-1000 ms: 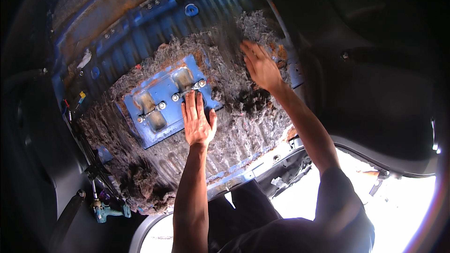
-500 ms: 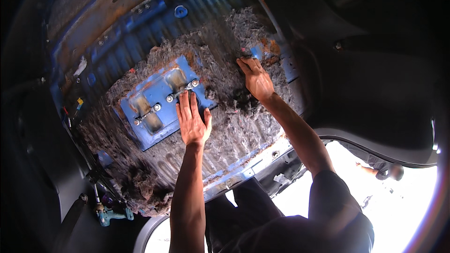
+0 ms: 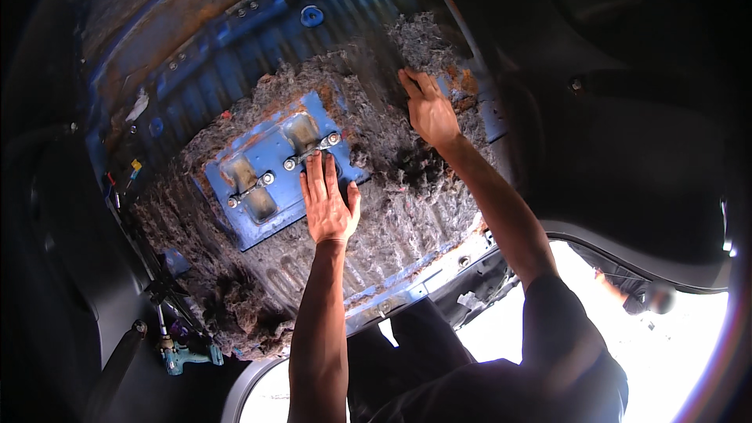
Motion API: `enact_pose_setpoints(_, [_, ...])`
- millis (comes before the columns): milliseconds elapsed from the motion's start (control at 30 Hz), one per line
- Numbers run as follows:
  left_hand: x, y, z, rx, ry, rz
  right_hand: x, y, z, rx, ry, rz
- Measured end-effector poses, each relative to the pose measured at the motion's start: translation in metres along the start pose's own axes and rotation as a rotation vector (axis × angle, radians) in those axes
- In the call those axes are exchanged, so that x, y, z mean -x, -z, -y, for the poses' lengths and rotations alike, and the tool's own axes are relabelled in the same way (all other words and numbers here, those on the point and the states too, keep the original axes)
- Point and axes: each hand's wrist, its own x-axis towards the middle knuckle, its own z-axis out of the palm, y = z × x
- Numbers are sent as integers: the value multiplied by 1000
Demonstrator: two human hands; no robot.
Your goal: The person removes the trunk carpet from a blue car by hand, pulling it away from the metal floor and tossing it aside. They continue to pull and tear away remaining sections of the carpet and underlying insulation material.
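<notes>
My left hand (image 3: 329,207) lies flat, fingers stretched and a little apart, on the right part of a blue metal plate (image 3: 283,207). Its fingertips reach one of the plate's two metal loops (image 3: 313,153), which is bolted at both ends. Farther to the right, my right hand (image 3: 435,113) reaches onto the grey fibrous padding (image 3: 427,39) around the plate. The fingers there are extended and bent slightly down, with nothing visible in them. Matted, torn padding surrounds the plate, and a rusty patch (image 3: 468,82) shows just right of my right hand.
Bare blue ribbed metal floor (image 3: 227,78) runs along the far side. A teal power drill (image 3: 188,356) sits at the lower left, below small red- and yellow-handled tools (image 3: 135,168). Dark trim panels (image 3: 619,149) border the right; a bright opening lies at the lower right.
My right hand has moved slightly farther away over the padding. The left hand stays pressed on the plate. The whole view has shifted a little.
</notes>
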Motion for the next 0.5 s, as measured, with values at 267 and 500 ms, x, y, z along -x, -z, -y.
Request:
enact_pose_setpoints(267, [-4,5,-4,15,4,3,28,18,-13,-207,-60,-26])
enact_pose_setpoints(500, [-1,4,-3,4,10,7,-86,13,-33,-121,83,-141])
